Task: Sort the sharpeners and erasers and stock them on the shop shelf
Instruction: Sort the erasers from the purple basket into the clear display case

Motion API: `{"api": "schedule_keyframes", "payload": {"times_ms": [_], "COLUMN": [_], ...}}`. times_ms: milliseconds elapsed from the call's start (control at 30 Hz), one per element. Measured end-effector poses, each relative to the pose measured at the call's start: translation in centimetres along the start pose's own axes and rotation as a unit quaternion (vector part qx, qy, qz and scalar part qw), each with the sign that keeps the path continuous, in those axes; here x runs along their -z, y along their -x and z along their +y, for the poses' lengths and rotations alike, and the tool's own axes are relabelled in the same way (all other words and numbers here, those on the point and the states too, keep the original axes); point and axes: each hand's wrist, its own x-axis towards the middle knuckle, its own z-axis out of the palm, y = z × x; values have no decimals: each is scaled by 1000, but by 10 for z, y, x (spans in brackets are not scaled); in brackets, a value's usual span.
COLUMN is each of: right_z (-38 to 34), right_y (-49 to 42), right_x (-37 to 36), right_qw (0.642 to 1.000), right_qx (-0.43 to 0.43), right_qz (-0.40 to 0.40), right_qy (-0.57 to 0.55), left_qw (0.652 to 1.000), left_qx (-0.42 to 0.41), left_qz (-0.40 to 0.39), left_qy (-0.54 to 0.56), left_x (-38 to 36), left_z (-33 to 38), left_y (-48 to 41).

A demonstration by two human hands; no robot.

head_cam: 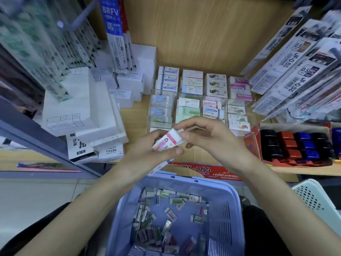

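The long wooden shelf (138, 117) is already well stocked, as far as I can judge. Rows of small boxed erasers (193, 97) in glossy paper sleeves stand far on it, between clear plastic dividers. At the right, a red cardboard tray (256, 132) holds blocky black, red and blue plastic sharpeners (295, 145).

Much work is left. The lilac slotted plastic basket (184, 177), near me, has many loose wrapped erasers (166, 218) lying mixed on its bottom.

One white rectangular eraser with pink paper sleeve (166, 143) is in the air, above the near edge of the shelf. My left grip (147, 156) is curled around it. My right grip (212, 139) pinches its bare white end with thumb and forefinger.
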Motion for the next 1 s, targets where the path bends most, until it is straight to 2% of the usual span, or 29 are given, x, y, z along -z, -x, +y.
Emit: {"api": "schedule_keyframes", "payload": {"times_ms": [100,300,500,667,733,800,833,900,1000], "right_z": [5,1,0,-2,1,5,7,10,13], "right_y": [3,1,3,8,8,6,4,-1,-18], "right_x": [4,13,6,-2,-7,-8,-7,-1,15], "right_qw": [998,992,993,995,973,914,895,887,868], "right_qx": [-30,-47,-52,-51,-75,-114,-131,-158,-162], "right_qz": [38,98,93,86,140,173,175,182,261], "right_qy": [-43,-71,-60,-22,-168,-350,-388,-394,-390], "left_qw": [1000,991,991,974,968,971,975,980,975], "left_qx": [-11,45,54,92,87,71,61,53,85], "left_qz": [-18,64,61,87,83,72,66,67,99], "left_qy": [22,104,102,186,219,219,202,178,181], "left_x": [4,13,9,6,3,-2,-5,-9,-7], "left_z": [0,-1,-5,-3,-3,-6,-7,-8,-8], "left_y": [4,3,3,-4,-6,-6,-6,-6,-10]}}
